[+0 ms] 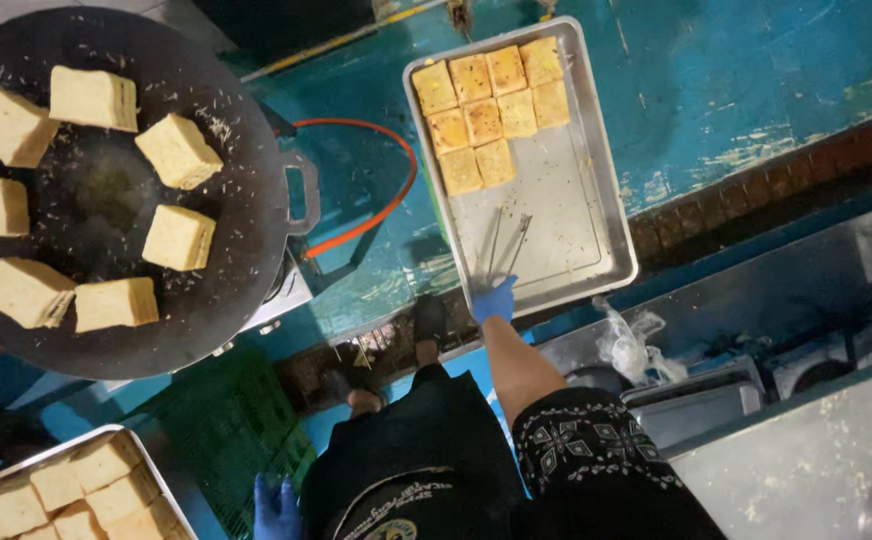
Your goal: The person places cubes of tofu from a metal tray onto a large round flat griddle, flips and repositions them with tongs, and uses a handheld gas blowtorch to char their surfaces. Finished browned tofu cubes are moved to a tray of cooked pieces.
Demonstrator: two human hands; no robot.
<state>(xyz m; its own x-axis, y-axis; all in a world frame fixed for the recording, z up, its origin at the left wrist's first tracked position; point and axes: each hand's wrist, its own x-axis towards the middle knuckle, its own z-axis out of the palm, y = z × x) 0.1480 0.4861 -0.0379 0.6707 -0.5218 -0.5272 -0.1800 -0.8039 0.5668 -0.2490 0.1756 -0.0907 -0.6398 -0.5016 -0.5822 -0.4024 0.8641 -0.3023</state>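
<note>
right hand (pixel 494 300) on tongs (pixel 507 243) (gloved)

1. A worn teal-painted counter (pixel 716 90) fills the upper right of the frame.
2. A rectangular steel tray (pixel 566 225) lies on it at upper centre.
3. A round black iron griddle (pixel 246 215) sits at upper left, on a burner.

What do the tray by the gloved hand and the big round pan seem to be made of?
The tray looks like thin sheet metal, probably steel or aluminium: silvery, dully reflective, with a rolled rim. The round pan looks like dark, matte iron or steel, blackened and crumb-speckled. The tongs held by the right hand look like metal too.
</note>
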